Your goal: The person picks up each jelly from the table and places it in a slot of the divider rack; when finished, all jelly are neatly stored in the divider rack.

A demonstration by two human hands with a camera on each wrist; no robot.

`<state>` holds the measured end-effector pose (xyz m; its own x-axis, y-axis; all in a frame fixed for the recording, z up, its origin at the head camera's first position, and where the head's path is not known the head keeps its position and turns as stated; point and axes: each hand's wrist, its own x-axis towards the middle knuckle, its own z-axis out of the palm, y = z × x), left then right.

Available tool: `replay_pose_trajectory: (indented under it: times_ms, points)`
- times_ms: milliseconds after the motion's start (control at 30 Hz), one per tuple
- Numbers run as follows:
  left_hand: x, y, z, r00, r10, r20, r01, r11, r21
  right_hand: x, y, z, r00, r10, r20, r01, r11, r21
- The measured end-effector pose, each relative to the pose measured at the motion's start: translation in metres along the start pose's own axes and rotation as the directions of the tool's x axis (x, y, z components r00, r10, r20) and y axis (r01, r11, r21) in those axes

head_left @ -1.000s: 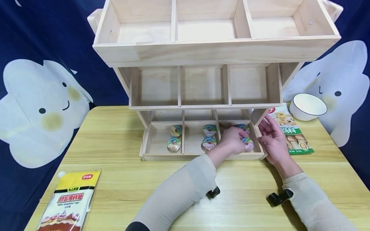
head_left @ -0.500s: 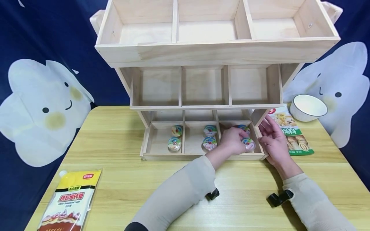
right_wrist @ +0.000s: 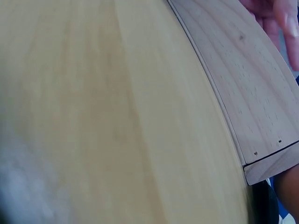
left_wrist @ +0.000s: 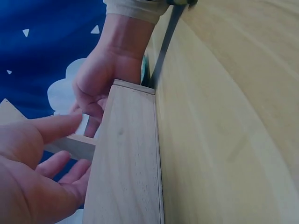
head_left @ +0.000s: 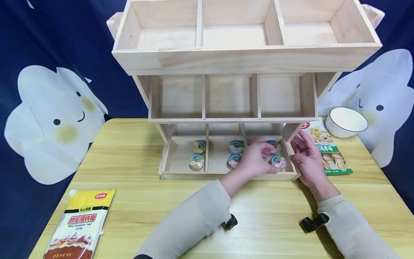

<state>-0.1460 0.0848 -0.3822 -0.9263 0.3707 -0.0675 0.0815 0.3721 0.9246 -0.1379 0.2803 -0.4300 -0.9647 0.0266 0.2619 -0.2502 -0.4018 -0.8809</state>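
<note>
In the head view, my left hand (head_left: pixel 255 160) reaches over the front of the bottom drawer (head_left: pixel 187 176) into its right compartment. Its thumb and fingers are spread around a near jelly cup (head_left: pixel 279 162) and a far jelly cup (head_left: pixel 275 144). The left wrist view shows nothing between that thumb and the fingers (left_wrist: pixel 77 175). Outside the drawer's right wall is my right hand (head_left: pixel 308 160), thumb at the wall's top edge, fingers relaxed along the outside. Two foil-lidded jelly cups (head_left: pixel 236 146) lie in the middle compartment, partly beside my left hand, and two more jelly cups (head_left: pixel 196 161) in the left one.
Above the bottom drawer sit a middle wooden drawer (head_left: pixel 233 120) and a larger top tray (head_left: pixel 245 59), both three-part and overhanging. A green-and-white food packet (head_left: pixel 333 158) and a white bowl (head_left: pixel 347 120) stand right. A sugar bag (head_left: pixel 79 219) lies front left on the table (head_left: pixel 136 151).
My left hand has let go at the cups in the right compartment, spread its fingers and shifted slightly left. My right hand keeps its place by the drawer wall. The head view has shifted a little.
</note>
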Motion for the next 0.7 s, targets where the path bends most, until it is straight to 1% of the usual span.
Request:
replay_pose_trajectory:
  times_ms: [100,200,333,567,633,700]
  points:
    - [-0.007,-0.001,-0.004,1.000,0.027,0.006,-0.026,0.997,-0.072,0.001,0.000,-0.001,1.000,0.009,-0.007,-0.009,1.000,-0.012]
    - [-0.015,-0.003,-0.011,0.998,0.060,0.008,-0.058,0.986,-0.153,0.001,0.000,-0.001,1.000,0.010,-0.011,-0.010,0.999,-0.035]
    - [-0.028,-0.008,-0.025,0.993,0.118,0.003,-0.115,0.972,-0.203,0.003,-0.003,0.000,0.999,0.022,-0.026,-0.024,0.996,-0.082]
    - [-0.054,-0.022,-0.053,0.978,0.207,-0.006,-0.205,0.961,-0.188,0.000,-0.005,0.000,0.996,0.054,-0.066,-0.063,0.989,-0.137]
    - [-0.063,-0.026,-0.062,0.974,0.225,-0.019,-0.225,0.958,-0.181,-0.001,-0.005,0.000,0.996,0.056,-0.072,-0.068,0.985,-0.162]
    - [-0.073,-0.031,-0.071,0.969,0.243,-0.047,-0.248,0.958,-0.147,-0.003,-0.005,0.000,0.995,0.057,-0.077,-0.072,0.975,-0.209]
